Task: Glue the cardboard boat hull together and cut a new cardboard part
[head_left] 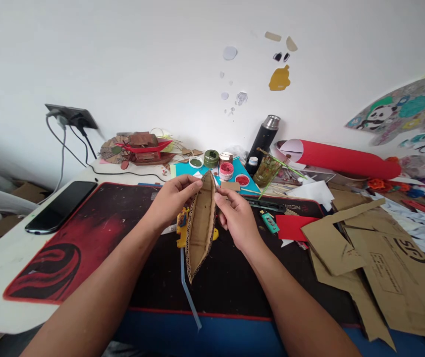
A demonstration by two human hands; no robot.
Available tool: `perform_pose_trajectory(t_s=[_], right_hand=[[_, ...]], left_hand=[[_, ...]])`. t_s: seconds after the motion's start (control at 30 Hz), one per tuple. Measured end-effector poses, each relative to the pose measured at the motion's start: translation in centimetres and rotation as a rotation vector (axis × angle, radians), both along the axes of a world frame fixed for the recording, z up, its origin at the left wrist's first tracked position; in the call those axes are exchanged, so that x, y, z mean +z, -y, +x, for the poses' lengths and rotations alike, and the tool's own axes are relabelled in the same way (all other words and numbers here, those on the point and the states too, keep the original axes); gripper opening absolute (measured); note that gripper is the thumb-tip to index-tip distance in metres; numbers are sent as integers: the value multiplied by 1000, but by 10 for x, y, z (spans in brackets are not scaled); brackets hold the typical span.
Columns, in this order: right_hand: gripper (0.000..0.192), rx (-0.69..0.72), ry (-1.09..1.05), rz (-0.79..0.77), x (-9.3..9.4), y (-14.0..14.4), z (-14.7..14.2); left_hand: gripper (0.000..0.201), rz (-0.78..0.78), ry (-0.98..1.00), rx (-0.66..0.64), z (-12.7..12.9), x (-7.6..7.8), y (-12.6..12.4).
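Between both hands (171,201) (237,215), cardboard boat (200,228).

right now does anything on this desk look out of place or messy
Yes. Cut cardboard scraps lie heaped on the right, hanging over the desk mat's edge. Paint jars stand open behind the cardboard boat hull, which the left hand and right hand pinch. The hull itself looks undamaged.

The boat-shaped hull (200,228) is matt brown corrugated cardboard, its fluted edges raw. Cardboard sheets (376,263) lie dull and creased. The desk mat (97,233) looks like smooth cloth. The phone (61,206) is glossy black glass; the flask (263,136) has a shiny metal cap.
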State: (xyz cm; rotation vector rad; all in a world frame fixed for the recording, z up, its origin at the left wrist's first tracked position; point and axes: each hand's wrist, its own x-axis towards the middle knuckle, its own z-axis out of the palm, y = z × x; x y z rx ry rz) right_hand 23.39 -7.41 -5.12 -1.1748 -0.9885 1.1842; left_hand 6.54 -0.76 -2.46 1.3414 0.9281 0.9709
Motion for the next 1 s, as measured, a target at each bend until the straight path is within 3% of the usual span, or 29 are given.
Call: perform_pose_trajectory(t_s=[0.53,1.0], right_hand=[[49,3,-97,-43,6,1,-2],[44,19,-150,-40,5,1,-2]], left_hand=[[36,-174,153,-36,-1,-1,-2],[35,-183,181,-52,0,0,-2]])
